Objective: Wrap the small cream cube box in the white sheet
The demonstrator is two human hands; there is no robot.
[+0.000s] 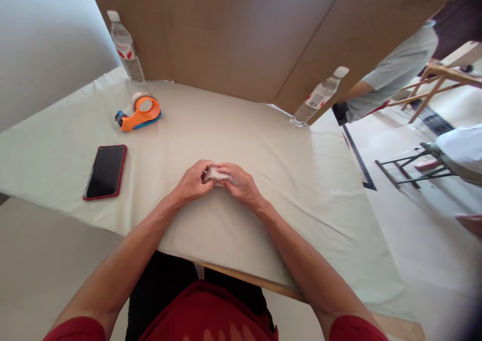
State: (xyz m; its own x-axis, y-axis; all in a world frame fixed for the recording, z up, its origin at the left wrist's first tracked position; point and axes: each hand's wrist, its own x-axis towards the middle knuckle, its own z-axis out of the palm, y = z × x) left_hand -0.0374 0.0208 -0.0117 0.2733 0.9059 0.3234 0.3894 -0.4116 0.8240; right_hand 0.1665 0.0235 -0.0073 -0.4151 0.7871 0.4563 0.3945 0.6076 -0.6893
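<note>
My left hand (196, 181) and my right hand (240, 184) meet over the cloth-covered table (211, 130), close to its front edge. Between them they grip a small, whitish, translucent crumpled bundle (218, 175), perhaps thin plastic. The fingers of both hands curl round its ends and hide part of it, so its exact kind does not show. Left of my hands lies a phone (105, 172) in a red case, with a dark screen. Beyond the phone rests an orange and blue tape dispenser (141, 113) with a roll of tape.
A tall cardboard panel (233, 34) stands along the back. One water bottle (127, 49) is at its left, another (319, 98) leans at its right. A person in a grey shirt (399, 70) sits beyond the panel. At far right is a folding stool (417, 165).
</note>
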